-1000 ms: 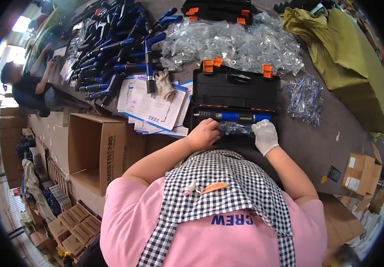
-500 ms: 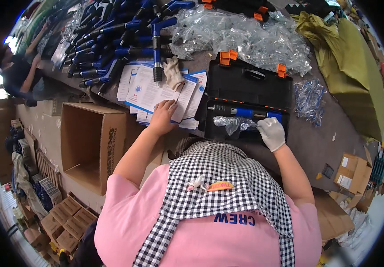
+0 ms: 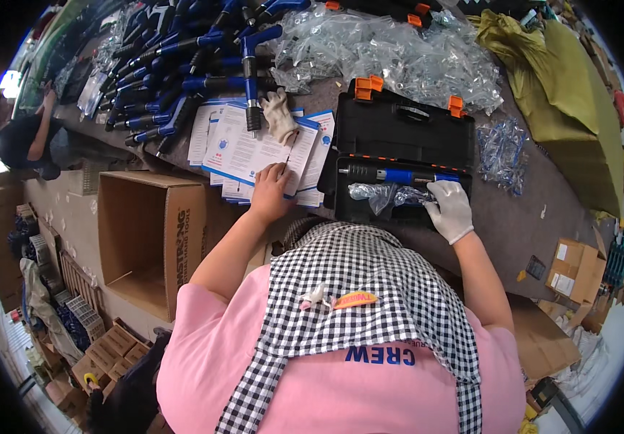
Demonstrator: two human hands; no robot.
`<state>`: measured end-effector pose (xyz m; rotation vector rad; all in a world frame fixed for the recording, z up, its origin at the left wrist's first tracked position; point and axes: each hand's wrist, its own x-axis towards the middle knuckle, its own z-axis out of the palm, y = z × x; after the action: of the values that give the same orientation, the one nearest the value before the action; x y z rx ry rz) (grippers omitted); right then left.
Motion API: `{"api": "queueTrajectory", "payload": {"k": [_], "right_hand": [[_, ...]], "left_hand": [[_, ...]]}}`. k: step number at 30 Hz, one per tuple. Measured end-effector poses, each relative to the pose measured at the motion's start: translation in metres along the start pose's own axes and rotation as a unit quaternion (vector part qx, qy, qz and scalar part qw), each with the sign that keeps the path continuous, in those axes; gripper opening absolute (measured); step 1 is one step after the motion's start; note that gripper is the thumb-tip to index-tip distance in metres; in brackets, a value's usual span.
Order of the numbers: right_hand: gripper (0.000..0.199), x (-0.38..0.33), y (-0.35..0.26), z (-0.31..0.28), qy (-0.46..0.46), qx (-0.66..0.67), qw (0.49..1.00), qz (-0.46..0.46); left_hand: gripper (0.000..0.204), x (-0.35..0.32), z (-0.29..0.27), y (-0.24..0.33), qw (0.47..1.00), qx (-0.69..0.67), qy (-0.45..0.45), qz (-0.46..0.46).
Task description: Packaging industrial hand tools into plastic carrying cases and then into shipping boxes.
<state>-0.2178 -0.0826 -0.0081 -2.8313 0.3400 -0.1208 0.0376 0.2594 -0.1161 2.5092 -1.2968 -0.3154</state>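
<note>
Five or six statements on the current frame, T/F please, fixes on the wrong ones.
1. The left hand is on the printed sheets. True.
2. The right hand is bare. False: it wears a pale glove.
3. A blue-and-black tool lies in the black case. True.
4. The case is closed. False: it stands open.
5. The latches on the case are green. False: they are orange.
6. A loose glove lies on the sheets. True.
</note>
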Motion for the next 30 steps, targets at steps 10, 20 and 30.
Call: {"api": "queueTrajectory", "payload": {"k": [10,20,30], "right_hand": [[0.035,0.007,0.004,-0.022,0.041,-0.004,0.999,0.0],[0.029,0.018,0.002,-0.015,0.036,0.021,0.998,-0.048],[0.028,0.039,-0.045,-0.021,0.058,0.251,0.963,0.078]], "left_hand": [[0.059,0.003,-0.009,-0.018,0.994,-0.096,-0.046,-0.028],[0.061,0.009,-0.022,-0.017,0.99,-0.103,-0.092,-0.038],[0.008,0.026,-0.074,0.035,0.975,-0.096,0.141,-0.142]]}}
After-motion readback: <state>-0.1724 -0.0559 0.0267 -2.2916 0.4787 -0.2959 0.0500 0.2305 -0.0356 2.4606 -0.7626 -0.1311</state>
